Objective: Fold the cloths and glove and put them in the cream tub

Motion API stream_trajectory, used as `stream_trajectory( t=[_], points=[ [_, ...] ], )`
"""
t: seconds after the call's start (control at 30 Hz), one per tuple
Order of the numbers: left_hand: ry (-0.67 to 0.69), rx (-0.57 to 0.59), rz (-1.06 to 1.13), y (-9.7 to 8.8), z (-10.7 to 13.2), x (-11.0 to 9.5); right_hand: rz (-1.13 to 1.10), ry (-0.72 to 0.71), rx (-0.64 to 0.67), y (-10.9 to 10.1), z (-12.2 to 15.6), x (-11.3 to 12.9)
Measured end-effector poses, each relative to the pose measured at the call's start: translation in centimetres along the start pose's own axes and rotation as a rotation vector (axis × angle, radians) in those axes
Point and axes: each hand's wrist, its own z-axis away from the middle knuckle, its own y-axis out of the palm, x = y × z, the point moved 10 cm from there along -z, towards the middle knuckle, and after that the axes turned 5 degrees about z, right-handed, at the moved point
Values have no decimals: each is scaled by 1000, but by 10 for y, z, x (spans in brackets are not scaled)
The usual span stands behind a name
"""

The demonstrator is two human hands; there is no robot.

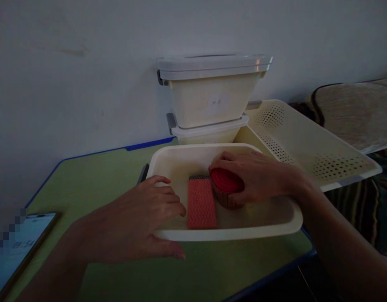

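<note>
A shallow cream tub (243, 233) stands on the green table in front of me. Inside it lies a flat red sponge (201, 203) with a zigzag pattern. Beside the sponge, a small jar with a red lid (226, 184) stands in the tub, and my right hand (258, 174) is wrapped around it from the right. My left hand (143, 222) grips the tub's left front rim, fingers inside over the wall and thumb along the outside.
Two lidded cream containers (212, 92) are stacked against the wall behind the tub. A perforated cream tray (309, 144) leans at the right. A phone (22, 247) lies at the table's left edge. A striped fabric seat (363, 113) sits at far right.
</note>
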Motion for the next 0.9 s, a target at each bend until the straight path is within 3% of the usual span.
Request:
stream_trajectory(
  t=[0.17, 0.9],
  points=[
    [-1, 1, 14, 0, -1, 1, -24, 6, 76, 3, -1, 2],
    [-5, 31, -35, 3, -3, -1, -153, -29, 131, 14, -2, 4]
  ],
)
